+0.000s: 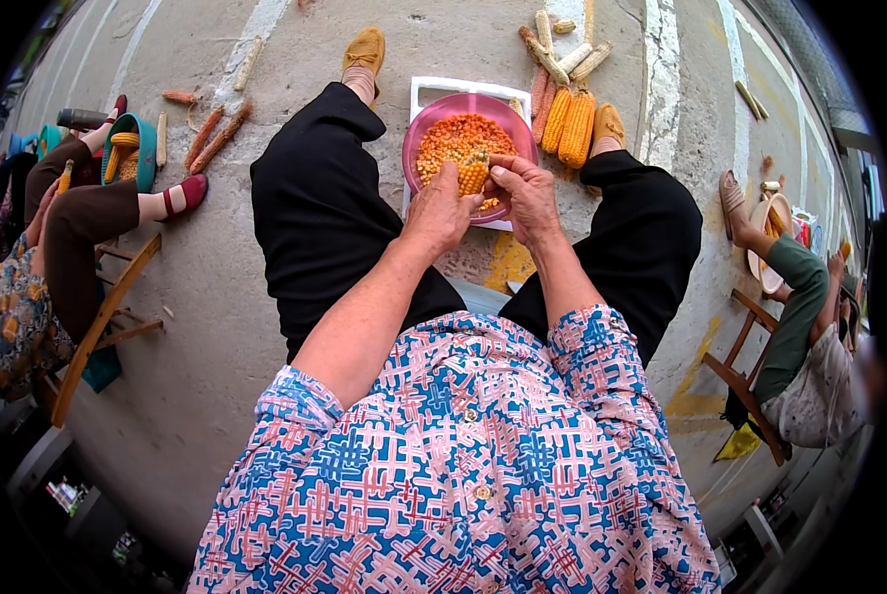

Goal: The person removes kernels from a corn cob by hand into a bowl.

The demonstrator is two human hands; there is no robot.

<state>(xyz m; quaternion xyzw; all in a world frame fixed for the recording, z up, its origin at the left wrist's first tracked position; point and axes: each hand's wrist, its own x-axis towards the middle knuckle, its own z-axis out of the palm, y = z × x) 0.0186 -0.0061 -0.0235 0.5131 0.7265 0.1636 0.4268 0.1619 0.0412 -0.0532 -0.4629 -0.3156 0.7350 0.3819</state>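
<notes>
My left hand [440, 211] grips the lower left side of a partly shelled corn cob [474, 175], whose kernels are orange-yellow and whose tip is pale. My right hand [526, 194] has its thumb and fingers at the cob's upper right side. Both hands are over the near part of a pink plastic basin [416, 131], which holds many loose orange kernels [464, 137]. Beneath the basin is a white rectangular frame [422, 83], between my feet. Part of the cob is hidden behind my fingers.
Full yellow ears [578, 128] lie by my right shoe [608, 124], with bare cobs [573, 59] beyond them. Reddish cobs [220, 139] lie on the concrete at left. A seated person with a teal basin [146, 157] is at left; another sits at right by a pale basin [785, 211].
</notes>
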